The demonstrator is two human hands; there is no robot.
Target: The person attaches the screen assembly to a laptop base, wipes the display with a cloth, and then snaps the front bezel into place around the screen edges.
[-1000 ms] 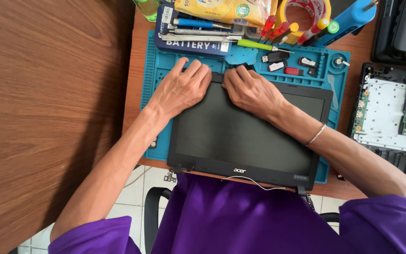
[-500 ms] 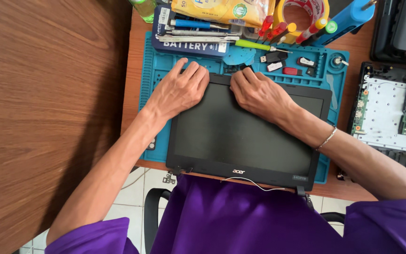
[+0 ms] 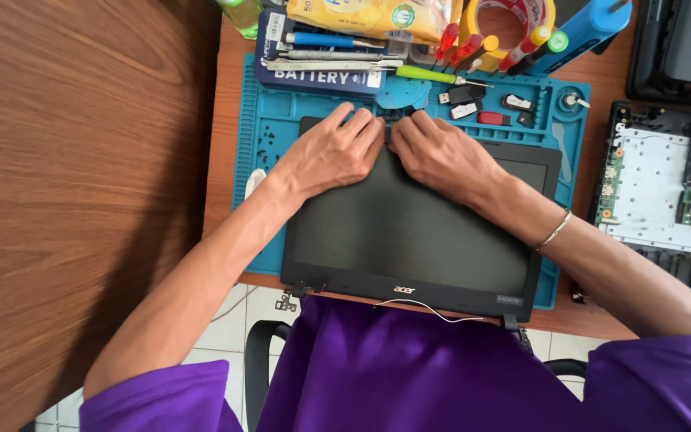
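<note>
A black laptop screen panel [image 3: 409,240] lies face up on a blue silicone repair mat [image 3: 281,120]. My left hand [image 3: 333,148] rests on the panel's far edge with its fingertips bent over the top bezel. My right hand [image 3: 441,152] sits right beside it, fingers pressing the same far edge near the middle. The two hands almost touch. A thin white wire [image 3: 429,308] trails from the panel's near edge, by the hinges.
Beyond the mat lie screwdrivers [image 3: 457,44], tweezers [image 3: 329,64], a tape roll [image 3: 513,16], a yellow packet [image 3: 369,16] and small USB sticks [image 3: 473,100]. An opened laptop base with circuit boards [image 3: 665,184] sits to the right. A wooden tabletop [image 3: 81,176] spans the left.
Both hands stay on the panel's far edge, closing in toward the middle of it. The panel itself has barely moved.
</note>
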